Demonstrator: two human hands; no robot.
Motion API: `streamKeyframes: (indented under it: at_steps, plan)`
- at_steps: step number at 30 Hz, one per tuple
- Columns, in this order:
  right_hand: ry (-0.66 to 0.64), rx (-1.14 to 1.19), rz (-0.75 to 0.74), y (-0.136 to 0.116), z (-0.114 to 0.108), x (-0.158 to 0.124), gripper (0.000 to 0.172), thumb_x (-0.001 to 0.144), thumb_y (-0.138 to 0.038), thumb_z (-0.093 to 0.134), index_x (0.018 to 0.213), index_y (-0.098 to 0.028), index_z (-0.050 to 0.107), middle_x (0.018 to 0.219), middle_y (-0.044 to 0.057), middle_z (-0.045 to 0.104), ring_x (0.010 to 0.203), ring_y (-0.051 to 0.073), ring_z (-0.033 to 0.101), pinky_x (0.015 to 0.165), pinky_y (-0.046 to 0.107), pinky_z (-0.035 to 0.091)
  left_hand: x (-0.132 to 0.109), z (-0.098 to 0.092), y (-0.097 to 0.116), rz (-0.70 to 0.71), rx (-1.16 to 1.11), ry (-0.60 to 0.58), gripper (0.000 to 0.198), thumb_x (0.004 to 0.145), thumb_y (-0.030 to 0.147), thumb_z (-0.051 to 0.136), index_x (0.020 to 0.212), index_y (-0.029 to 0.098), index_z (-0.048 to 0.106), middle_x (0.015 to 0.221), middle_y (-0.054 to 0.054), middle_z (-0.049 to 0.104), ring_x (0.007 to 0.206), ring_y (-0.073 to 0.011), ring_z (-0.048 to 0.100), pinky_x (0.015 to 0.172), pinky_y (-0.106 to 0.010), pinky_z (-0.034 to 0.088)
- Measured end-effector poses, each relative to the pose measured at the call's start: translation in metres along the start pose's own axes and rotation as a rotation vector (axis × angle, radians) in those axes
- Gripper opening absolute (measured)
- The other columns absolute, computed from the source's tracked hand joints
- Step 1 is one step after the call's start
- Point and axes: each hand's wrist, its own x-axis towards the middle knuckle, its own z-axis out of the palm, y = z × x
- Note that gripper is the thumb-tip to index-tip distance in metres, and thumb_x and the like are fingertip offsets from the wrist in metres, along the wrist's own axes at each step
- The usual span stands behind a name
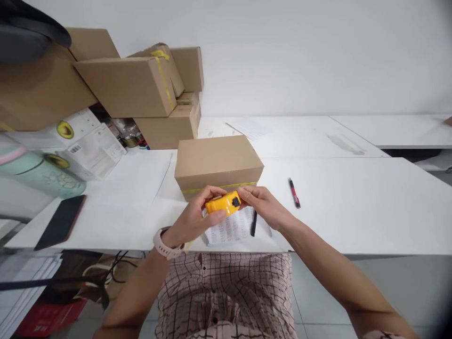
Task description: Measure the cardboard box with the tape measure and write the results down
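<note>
I note the yellow tape measure held over the near edge of the bench, with a closed cardboard box just beyond it at 12 o'clock. My left hand is clasped round its body. My right hand pinches its end at 3 o'clock. Beneath lie a printed sheet and a black pen. A red pen lies at 2 o'clock — a dark phone at 9 o'clock, well apart.
</note>
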Motion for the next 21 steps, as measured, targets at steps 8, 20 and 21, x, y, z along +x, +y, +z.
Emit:
streamKeyframes:
  at_steps: [8, 20, 21]
  plan:
    - [0.122, 0.042, 0.004, -0.065, -0.026, 0.053, 0.039, 0.079, -0.049, 0.08, 0.065, -0.016, 0.064, 0.062, 0.0, 0.061, 0.057, 0.01, 0.053, 0.058, 0.025, 0.049, 0.048, -0.056, 0.046, -0.06, -0.125, 0.086, 0.042, 0.082, 0.045, 0.07, 0.111, 0.015, 0.064, 0.105, -0.008, 0.071, 0.09, -0.0218, 0.064, 0.07, -0.028, 0.049]
    - [0.519, -0.522, 0.107, -0.033, -0.102, 0.119, 0.033, 0.095, -0.037, 0.053, 0.068, -0.018, 0.057, 0.078, 0.007, 0.065, 0.072, 0.016, 0.057, 0.067, 0.028, 0.045, 0.036, -0.198, -0.016, -0.299, -0.178, 0.487, 0.05, 0.07, 0.051, 0.073, 0.104, 0.015, 0.067, 0.081, -0.004, 0.066, 0.058, -0.0111, 0.05, 0.046, -0.02, 0.038]
    - [0.528, -0.583, 0.12, -0.03, -0.101, 0.12, 0.032, 0.094, -0.039, 0.053, 0.069, -0.019, 0.058, 0.082, 0.009, 0.067, 0.077, 0.018, 0.059, 0.069, 0.029, 0.045, 0.034, -0.199, -0.019, -0.299, -0.182, 0.486, 0.051, 0.07, 0.051, 0.074, 0.104, 0.015, 0.067, 0.081, -0.004, 0.066, 0.059, -0.0114, 0.051, 0.046, -0.02, 0.039]
